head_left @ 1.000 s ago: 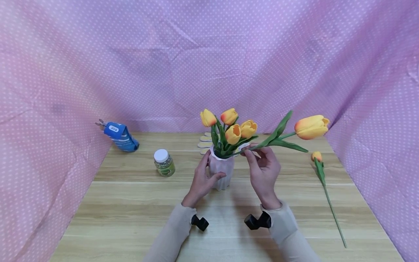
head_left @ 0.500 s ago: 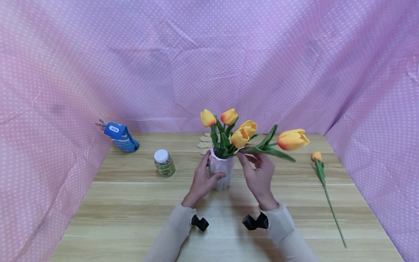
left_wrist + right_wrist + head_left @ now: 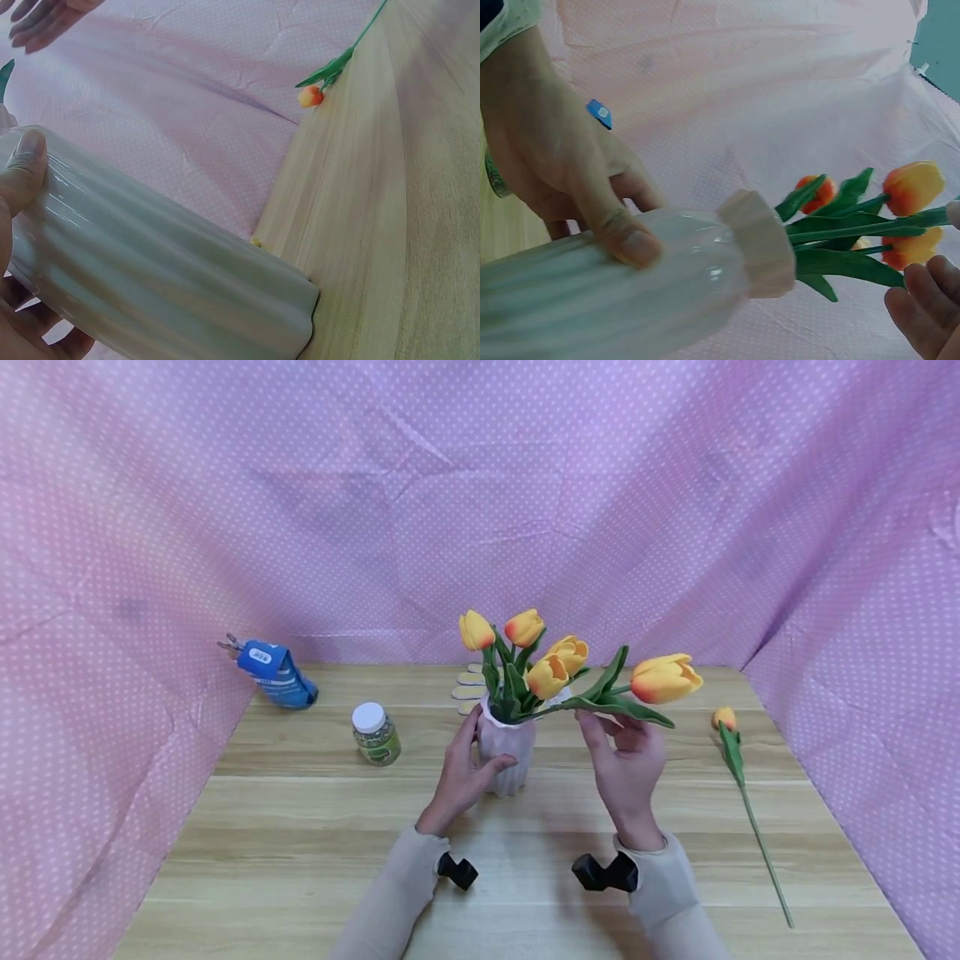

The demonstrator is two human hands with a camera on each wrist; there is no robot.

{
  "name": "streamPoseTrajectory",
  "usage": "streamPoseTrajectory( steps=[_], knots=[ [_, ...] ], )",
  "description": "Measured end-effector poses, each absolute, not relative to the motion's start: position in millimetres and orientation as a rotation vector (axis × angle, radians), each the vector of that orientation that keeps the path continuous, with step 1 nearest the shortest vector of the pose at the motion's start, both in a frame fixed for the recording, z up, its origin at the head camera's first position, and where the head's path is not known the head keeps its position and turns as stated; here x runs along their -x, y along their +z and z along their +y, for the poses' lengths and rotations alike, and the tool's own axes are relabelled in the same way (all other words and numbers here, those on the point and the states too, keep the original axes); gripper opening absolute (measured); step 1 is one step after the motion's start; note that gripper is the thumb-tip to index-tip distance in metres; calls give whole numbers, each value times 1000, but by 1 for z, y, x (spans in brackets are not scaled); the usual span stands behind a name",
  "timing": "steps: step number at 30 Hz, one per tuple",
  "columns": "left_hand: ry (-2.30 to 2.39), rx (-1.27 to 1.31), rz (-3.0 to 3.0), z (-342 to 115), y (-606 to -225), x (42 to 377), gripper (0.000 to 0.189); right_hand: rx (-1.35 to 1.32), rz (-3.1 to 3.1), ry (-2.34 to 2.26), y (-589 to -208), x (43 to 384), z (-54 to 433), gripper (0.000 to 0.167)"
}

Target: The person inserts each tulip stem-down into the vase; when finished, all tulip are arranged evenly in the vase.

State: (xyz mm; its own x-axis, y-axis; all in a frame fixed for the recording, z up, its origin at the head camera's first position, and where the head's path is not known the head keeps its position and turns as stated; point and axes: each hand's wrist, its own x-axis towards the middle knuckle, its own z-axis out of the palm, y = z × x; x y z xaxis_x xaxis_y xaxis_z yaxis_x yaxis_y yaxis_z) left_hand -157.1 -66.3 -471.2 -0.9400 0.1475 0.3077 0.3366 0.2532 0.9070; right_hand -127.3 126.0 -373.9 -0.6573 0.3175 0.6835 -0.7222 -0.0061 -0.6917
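Note:
My left hand (image 3: 459, 777) grips the white fluted vase (image 3: 519, 745) from its left side, thumb across the front and fingers round the back. Several yellow-orange tulips (image 3: 524, 627) stand in the vase. Another tulip (image 3: 666, 678) leans far out to the right, its stem at the vase's rim. Close under this tulip's leaves is my right hand (image 3: 628, 772), its fingers loose and parted. In the right wrist view its fingertips (image 3: 922, 300) lie below the stem, with the thumb tip at the stem by the picture's edge.
A single tulip (image 3: 732, 756) lies on the wooden table at the right. To the left are a white-lidded jar (image 3: 377, 739) and a blue pouch (image 3: 276, 675) with a clip. Yellow oval pieces (image 3: 469, 692) lie behind the vase. Pink dotted cloth (image 3: 480, 510) hangs around the table.
The leaning tulip has come lower and closer to the vase. My right hand moved left with it, then slid back right with its fingers loosened. My left hand keeps its grip.

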Motion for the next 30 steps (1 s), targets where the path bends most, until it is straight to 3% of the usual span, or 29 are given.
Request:
streamPoseTrajectory(
  steps=[12, 30],
  knots=[
    [-1774, 462, -2354, -67, -472, 157, 91, -558, -1151, 1859, -358, 118, 137, 30],
    [-1757, 460, -2364, -67, -472, 157, 92, -532, -1194, 1786, -361, 121, 125, 14]
  ],
)
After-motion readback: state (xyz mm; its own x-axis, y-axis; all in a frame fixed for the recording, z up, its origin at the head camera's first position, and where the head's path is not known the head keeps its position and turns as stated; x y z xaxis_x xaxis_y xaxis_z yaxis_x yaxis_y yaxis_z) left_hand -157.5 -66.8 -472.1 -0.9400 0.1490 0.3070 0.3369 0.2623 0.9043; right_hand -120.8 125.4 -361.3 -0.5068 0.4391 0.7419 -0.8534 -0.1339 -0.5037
